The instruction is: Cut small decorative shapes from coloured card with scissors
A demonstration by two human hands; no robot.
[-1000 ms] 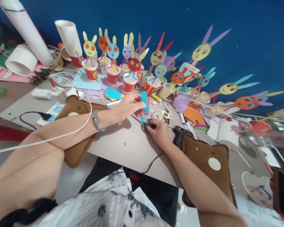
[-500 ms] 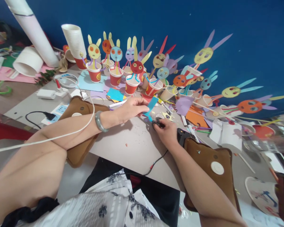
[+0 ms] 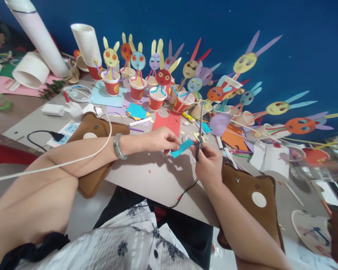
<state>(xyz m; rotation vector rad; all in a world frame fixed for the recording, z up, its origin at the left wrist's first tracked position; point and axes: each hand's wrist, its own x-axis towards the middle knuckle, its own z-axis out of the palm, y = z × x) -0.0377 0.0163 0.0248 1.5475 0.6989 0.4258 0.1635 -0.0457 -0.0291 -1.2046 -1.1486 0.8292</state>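
A small blue paper strip (image 3: pixel 182 148) is held slantwise between my two hands over the table. My left hand (image 3: pixel 162 141), with a bracelet on the wrist, has its fingers closed at the strip's upper left edge. My right hand (image 3: pixel 210 165) is wrapped around the black-handled scissors (image 3: pixel 200 129), their blades pointing up and away from me. Its fingertips also meet the strip's right end. Just past the scissors, another bit of blue paper (image 3: pixel 206 127) lies on the table. Red paper (image 3: pixel 166 123) with cut-outs lies beyond my left hand.
Several paper cups with rabbit-faced figures, such as a red-faced one (image 3: pixel 163 77), line the blue wall. Brown cushions (image 3: pixel 255 202) lie under or beside both forearms. A white cable (image 3: pixel 108 137) crosses my left arm. Markers and paper scraps litter the table. A power strip (image 3: pixel 69 133) sits left.
The scissors have swung away from the blue paper and now point upward. Both hands have come closer together, and the strip is lower and turned flatter. The red paper has come into view.
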